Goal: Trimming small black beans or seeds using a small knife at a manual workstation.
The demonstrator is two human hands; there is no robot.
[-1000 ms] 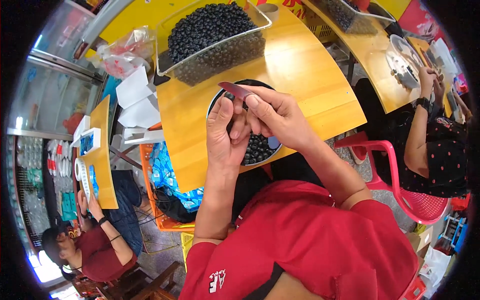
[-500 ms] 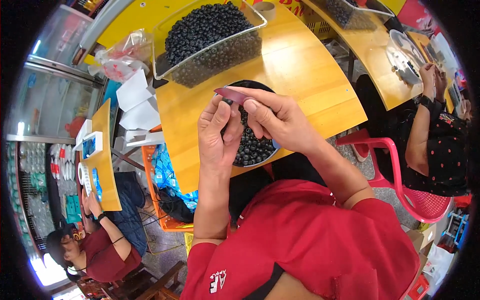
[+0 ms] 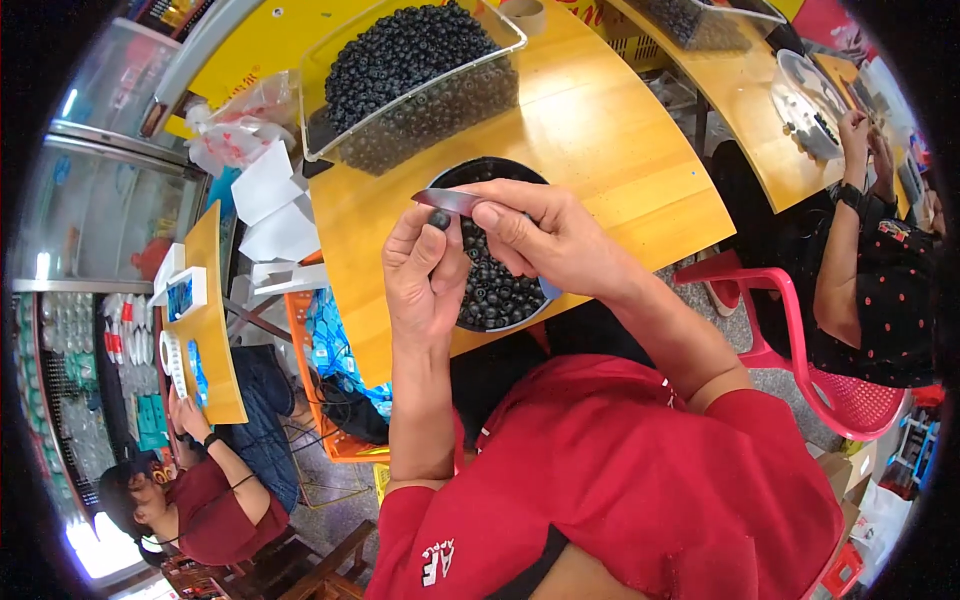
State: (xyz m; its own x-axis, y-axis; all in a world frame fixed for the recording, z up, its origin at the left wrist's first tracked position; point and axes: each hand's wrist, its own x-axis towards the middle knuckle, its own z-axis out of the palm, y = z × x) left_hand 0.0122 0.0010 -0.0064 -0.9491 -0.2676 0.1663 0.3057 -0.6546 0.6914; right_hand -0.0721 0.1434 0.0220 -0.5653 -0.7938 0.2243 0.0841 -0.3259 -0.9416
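Observation:
My left hand [image 3: 422, 285] pinches a small, dark, round fruit [image 3: 439, 218] between thumb and fingertips. In my right hand [image 3: 555, 238] is a small knife [image 3: 445, 202], its blade pointing left just above the fruit; its handle is mostly hidden by the fingers. Whether blade and fruit touch, I cannot tell. Below both hands a round bowl [image 3: 520, 324] with a dark inside holds many of the same fruits [image 3: 500, 290], partly covered by my hands.
A clear tub [image 3: 522, 42] heaped with dark fruits [image 3: 410, 65] stands on the wooden table [image 3: 620, 150], beyond the bowl. Left of the table are white boxes [image 3: 278, 215] and an orange crate [image 3: 312, 375]. A pink chair [image 3: 795, 340] stands at right. Two other people sit nearby.
My left hand has shifted a little left and down, showing more of the fruit. The knife blade has turned and moved slightly left; both hands keep their grip.

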